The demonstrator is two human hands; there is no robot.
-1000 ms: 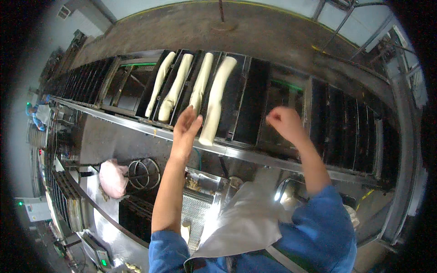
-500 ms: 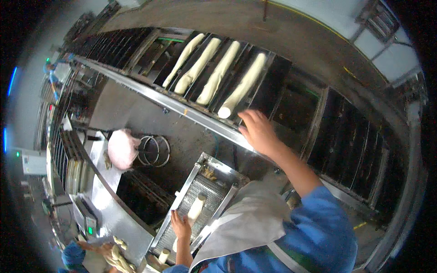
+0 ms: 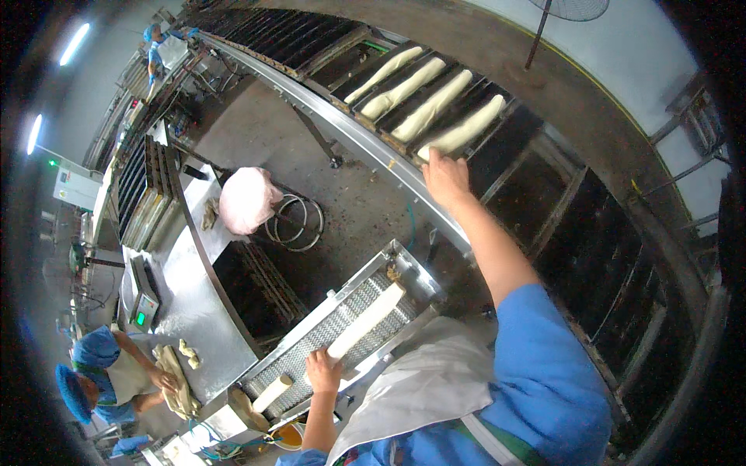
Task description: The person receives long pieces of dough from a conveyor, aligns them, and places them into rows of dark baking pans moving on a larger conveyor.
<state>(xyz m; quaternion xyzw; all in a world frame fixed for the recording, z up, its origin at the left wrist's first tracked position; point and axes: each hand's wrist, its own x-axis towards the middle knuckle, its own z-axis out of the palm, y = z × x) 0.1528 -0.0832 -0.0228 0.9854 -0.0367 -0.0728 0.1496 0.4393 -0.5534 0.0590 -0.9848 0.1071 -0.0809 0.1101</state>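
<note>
Four long pale dough rolls lie side by side in the black troughs of a baking pan on the upper conveyor. My right hand (image 3: 447, 179) has its fingers curled at the near end of the rightmost dough roll (image 3: 466, 130), touching it. Lower down, another long dough roll (image 3: 369, 317) lies slantwise on a metal mesh belt (image 3: 311, 382). My left hand (image 3: 325, 370) closes around its lower end, partly hiding it. A further dough roll (image 3: 272, 393) rests on the belt beside that hand, nearer the belt's lower end.
A metal rail (image 3: 334, 116) edges the pan conveyor. At left, a steel table (image 3: 214, 342) carries a scale (image 3: 141, 299) and stacked pans (image 3: 148, 194). A pink-covered round object (image 3: 247, 200) stands beside it. A co-worker (image 3: 105, 369) handles dough at the lower left.
My right hand has moved from beside the rightmost roll onto its near end. The mesh-belt roll now shows longer and farther up, with my left hand at its lower end. The view has shifted.
</note>
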